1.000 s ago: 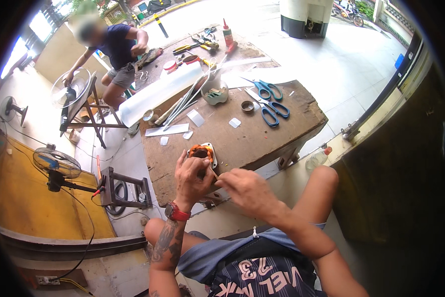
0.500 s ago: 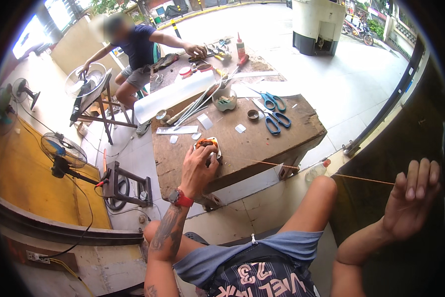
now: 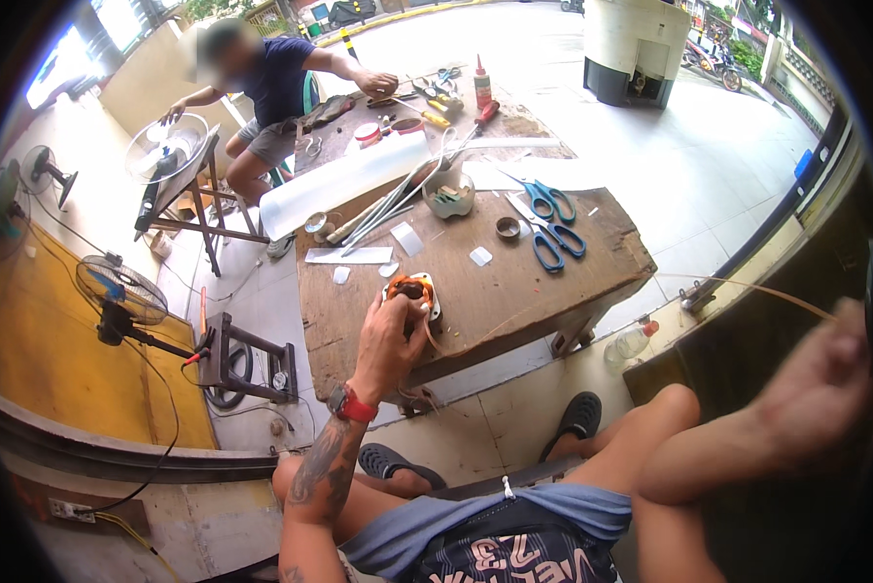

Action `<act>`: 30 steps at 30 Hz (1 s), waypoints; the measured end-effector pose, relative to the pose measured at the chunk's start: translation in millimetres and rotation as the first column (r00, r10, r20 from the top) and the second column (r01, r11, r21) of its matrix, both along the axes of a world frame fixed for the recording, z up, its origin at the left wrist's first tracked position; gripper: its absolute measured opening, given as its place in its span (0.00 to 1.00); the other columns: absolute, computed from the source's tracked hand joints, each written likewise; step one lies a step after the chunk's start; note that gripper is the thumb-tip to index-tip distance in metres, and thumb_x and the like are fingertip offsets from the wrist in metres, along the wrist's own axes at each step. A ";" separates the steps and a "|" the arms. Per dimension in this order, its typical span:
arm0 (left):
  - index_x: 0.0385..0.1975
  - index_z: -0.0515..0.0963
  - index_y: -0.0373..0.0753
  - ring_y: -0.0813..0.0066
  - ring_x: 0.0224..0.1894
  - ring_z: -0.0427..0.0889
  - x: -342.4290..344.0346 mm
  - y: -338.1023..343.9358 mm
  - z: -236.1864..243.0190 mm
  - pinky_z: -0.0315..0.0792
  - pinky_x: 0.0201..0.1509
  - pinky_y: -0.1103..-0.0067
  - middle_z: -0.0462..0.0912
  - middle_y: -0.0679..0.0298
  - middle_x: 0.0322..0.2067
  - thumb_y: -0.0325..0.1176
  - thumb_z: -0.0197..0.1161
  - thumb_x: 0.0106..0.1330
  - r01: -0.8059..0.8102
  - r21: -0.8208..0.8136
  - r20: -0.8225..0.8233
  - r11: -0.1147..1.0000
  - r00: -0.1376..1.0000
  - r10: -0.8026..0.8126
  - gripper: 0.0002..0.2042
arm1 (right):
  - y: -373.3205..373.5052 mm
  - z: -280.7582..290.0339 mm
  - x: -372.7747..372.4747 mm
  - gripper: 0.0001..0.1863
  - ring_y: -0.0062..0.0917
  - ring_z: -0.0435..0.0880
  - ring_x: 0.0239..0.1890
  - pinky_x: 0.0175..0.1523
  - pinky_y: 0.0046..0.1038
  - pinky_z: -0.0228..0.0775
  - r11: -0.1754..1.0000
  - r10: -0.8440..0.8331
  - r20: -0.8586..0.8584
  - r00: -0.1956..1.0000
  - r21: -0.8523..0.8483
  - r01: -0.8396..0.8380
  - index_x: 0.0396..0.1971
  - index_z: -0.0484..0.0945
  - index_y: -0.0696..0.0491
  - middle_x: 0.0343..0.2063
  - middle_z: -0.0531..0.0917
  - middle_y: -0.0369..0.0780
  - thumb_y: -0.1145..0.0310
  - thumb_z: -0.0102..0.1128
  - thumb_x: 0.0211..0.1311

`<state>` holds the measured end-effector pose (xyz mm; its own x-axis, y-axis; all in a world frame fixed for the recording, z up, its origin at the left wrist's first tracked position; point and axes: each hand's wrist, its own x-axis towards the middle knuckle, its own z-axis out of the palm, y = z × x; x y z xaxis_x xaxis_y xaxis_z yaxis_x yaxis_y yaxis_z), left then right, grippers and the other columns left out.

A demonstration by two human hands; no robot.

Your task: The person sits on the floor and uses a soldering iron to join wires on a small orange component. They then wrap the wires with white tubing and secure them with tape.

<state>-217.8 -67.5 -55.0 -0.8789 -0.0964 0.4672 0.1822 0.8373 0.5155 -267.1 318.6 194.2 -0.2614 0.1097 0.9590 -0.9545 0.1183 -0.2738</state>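
On the near edge of the wooden bench, my left hand (image 3: 390,335) closes around a small motor stator (image 3: 412,284) with orange and copper-coloured windings and white edges. The hand covers its near side. Far out to the right, my right hand (image 3: 823,374) is raised and smeared by motion, its fingers curled in. A thin copper-coloured wire (image 3: 777,291) runs to it in a slack curve. More thin wire (image 3: 435,342) shows beside the stator.
Two pairs of scissors (image 3: 551,233), a bowl (image 3: 448,199), a white roll (image 3: 349,183) and plastic scraps (image 3: 407,238) lie on the bench (image 3: 592,243). A co-worker (image 3: 281,83) reaches over its far end. A bottle (image 3: 631,342) stands on the floor.
My right hand has moved outward and its fingers have curled in. The wire, taut before, now hangs in a curve. My left hand stays at the stator; my right knee has swung right.
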 end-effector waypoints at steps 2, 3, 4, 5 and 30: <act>0.42 0.75 0.39 0.50 0.48 0.85 1.8 3.9 -1.0 0.63 0.75 0.43 0.88 0.58 0.43 0.28 0.69 0.69 -0.016 0.075 0.007 0.997 1.000 0.016 0.09 | -56.9 -60.7 -9.2 0.09 0.23 0.78 0.36 0.42 0.26 0.71 0.979 0.115 0.285 0.952 0.130 -0.157 0.48 0.79 0.59 0.38 0.82 0.42 0.74 0.61 0.71; 0.42 0.75 0.39 0.50 0.49 0.85 3.1 5.7 -1.9 0.63 0.75 0.43 0.88 0.59 0.45 0.27 0.69 0.69 -0.017 0.097 -0.016 0.995 1.000 0.019 0.09 | -89.1 -98.1 -11.5 0.06 0.24 0.79 0.36 0.43 0.29 0.72 0.954 0.183 0.509 0.841 0.116 -0.277 0.41 0.84 0.59 0.36 0.84 0.41 0.73 0.66 0.68; 0.43 0.74 0.40 0.50 0.51 0.85 3.8 7.6 -3.2 0.62 0.75 0.42 0.89 0.59 0.49 0.25 0.70 0.69 -0.001 0.110 -0.058 0.994 0.998 0.007 0.10 | -113.6 -133.9 -22.7 0.07 0.26 0.79 0.33 0.40 0.29 0.72 0.910 -0.006 0.375 0.927 0.387 -0.150 0.38 0.86 0.55 0.34 0.84 0.37 0.76 0.73 0.61; 0.43 0.74 0.40 0.51 0.52 0.85 3.6 8.5 -4.8 0.62 0.75 0.42 0.88 0.59 0.49 0.25 0.70 0.68 -0.018 0.113 -0.041 0.993 0.999 0.023 0.10 | -131.8 -168.1 -20.3 0.07 0.30 0.82 0.35 0.41 0.32 0.75 0.893 -0.052 0.465 0.884 0.418 -0.167 0.35 0.86 0.53 0.33 0.84 0.38 0.78 0.75 0.58; 0.39 0.81 0.37 0.55 0.59 0.85 5.5 8.3 -3.0 0.71 0.72 0.54 0.90 0.57 0.50 0.22 0.74 0.62 -0.021 0.180 -0.084 0.983 0.996 0.036 0.09 | -203.1 -262.3 -19.6 0.11 0.37 0.82 0.44 0.50 0.38 0.76 0.877 0.020 0.593 0.805 0.377 -0.299 0.47 0.83 0.53 0.39 0.83 0.41 0.71 0.70 0.66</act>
<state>-212.2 -59.2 -58.0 -0.8314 -0.2095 0.5146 0.2103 0.7386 0.6405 -286.8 115.5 -68.1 -0.7346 -0.3702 0.5686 -0.6635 0.2168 -0.7161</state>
